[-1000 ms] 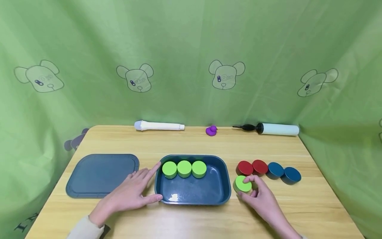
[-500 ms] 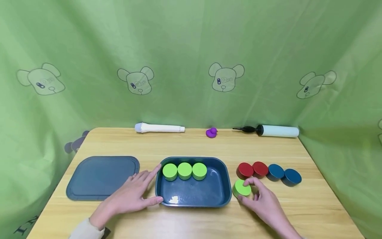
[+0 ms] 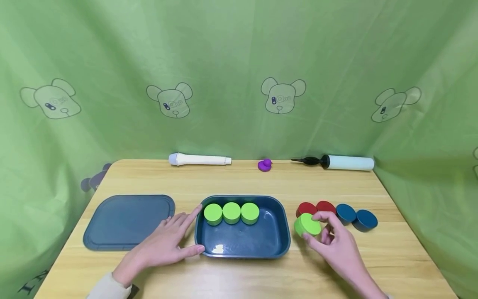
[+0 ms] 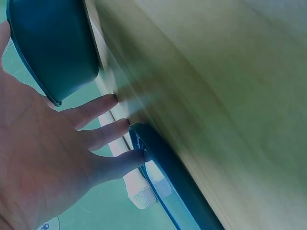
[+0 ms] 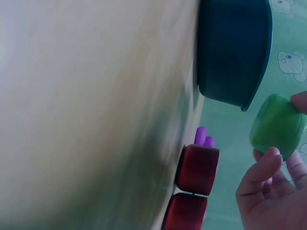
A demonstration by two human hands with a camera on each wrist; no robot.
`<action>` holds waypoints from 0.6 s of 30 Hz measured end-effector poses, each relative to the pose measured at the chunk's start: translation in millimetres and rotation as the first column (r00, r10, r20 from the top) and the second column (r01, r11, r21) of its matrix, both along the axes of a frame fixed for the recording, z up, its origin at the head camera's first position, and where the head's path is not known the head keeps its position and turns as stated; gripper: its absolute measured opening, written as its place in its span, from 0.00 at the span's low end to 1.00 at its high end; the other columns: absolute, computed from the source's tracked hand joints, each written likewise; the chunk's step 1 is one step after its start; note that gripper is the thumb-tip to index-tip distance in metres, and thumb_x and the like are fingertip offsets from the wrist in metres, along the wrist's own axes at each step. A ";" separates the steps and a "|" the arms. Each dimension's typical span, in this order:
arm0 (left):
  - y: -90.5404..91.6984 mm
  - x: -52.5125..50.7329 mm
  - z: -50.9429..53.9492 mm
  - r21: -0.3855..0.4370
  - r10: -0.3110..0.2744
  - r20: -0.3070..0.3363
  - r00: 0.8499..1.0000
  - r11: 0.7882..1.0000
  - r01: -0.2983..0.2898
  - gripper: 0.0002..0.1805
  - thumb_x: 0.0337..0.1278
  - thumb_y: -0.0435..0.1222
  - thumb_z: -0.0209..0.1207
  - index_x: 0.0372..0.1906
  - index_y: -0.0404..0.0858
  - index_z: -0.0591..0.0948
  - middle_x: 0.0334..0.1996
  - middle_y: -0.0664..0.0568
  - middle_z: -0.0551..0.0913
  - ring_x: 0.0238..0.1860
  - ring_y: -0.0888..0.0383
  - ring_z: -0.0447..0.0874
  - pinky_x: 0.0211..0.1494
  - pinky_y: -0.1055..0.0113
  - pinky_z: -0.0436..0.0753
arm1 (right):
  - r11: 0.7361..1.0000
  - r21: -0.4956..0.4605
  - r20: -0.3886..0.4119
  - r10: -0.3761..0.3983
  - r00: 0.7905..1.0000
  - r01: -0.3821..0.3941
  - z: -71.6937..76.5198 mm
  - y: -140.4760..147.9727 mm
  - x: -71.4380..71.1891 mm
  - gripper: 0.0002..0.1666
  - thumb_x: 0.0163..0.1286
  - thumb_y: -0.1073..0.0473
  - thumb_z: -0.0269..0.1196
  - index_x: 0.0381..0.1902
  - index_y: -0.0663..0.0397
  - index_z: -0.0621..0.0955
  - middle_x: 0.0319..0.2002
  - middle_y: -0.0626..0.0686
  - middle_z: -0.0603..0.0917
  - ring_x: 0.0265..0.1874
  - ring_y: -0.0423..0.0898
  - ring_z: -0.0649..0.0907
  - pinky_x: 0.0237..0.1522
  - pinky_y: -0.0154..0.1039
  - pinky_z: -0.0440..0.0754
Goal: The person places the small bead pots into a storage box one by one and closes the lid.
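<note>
A dark blue rectangular tray stands mid-table, with three light green round blocks in a row along its back left side. My left hand rests at the tray's left rim, index finger and thumb straight and touching it. Right of the tray, my right hand pinches another green round block between thumb and fingers. In the right wrist view that green block is held up off the table, slightly tilted. Behind it are two red round blocks and two blue round blocks in a row.
A dark blue lid lies flat at the left, partly behind the left hand. Along the back edge lie a white toy microphone, a purple duck and a hand pump. A green curtain hangs behind the table.
My right hand has lifted the green block off the table, and it now partly covers the near red block. The left hand stays at the tray's rim.
</note>
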State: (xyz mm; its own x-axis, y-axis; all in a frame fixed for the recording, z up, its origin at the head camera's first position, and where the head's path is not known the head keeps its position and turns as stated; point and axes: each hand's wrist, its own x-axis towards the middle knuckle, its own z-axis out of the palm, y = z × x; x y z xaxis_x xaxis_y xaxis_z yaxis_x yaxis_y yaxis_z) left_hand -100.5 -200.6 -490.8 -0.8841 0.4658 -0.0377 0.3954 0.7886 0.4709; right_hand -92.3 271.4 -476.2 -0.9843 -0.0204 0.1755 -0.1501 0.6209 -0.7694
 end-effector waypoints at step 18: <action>1.1 0.7 0.5 -0.011 0.003 -0.006 1.000 1.000 -0.003 0.57 0.70 0.74 0.55 0.92 0.60 0.42 0.81 0.38 0.67 0.81 0.31 0.62 0.78 0.23 0.54 | 0.991 0.009 -0.113 0.137 0.984 -0.137 6.1 -36.9 -33.1 0.29 0.63 0.58 0.83 0.55 0.43 0.78 0.32 0.52 0.78 0.31 0.48 0.77 0.29 0.34 0.75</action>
